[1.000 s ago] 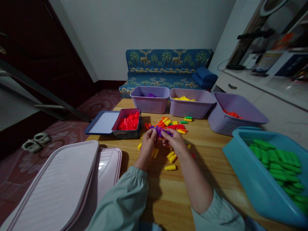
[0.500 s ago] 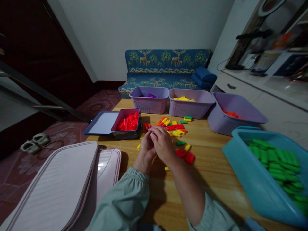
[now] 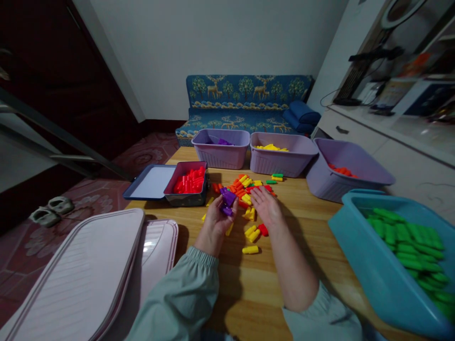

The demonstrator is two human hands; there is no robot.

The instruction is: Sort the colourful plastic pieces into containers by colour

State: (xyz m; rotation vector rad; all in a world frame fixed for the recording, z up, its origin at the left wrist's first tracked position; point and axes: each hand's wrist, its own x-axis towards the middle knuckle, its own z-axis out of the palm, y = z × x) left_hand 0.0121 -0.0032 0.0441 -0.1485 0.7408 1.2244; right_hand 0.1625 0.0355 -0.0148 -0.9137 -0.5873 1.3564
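My left hand (image 3: 217, 219) is cupped palm up over the wooden table (image 3: 263, 284) and holds several purple plastic pieces (image 3: 226, 201). My right hand (image 3: 266, 207) lies flat with fingers stretched out over a scattered pile of red, orange, yellow and green pieces (image 3: 249, 187). A few yellow pieces (image 3: 250, 249) and a red piece (image 3: 263, 229) lie just below the hands.
Three lilac bins stand at the back: one with purple pieces (image 3: 221, 148), one with yellow (image 3: 282, 152), one with orange-red (image 3: 346, 169). A blue tub (image 3: 398, 255) of green pieces sits right. A small box of red pieces (image 3: 187, 182), its lid (image 3: 151, 181) and pink lids (image 3: 92, 270) lie left.
The hands were pressed together over the pile half a second ago. Now they have parted: the left turned palm up with purple pieces, the right moved right and spread flat.
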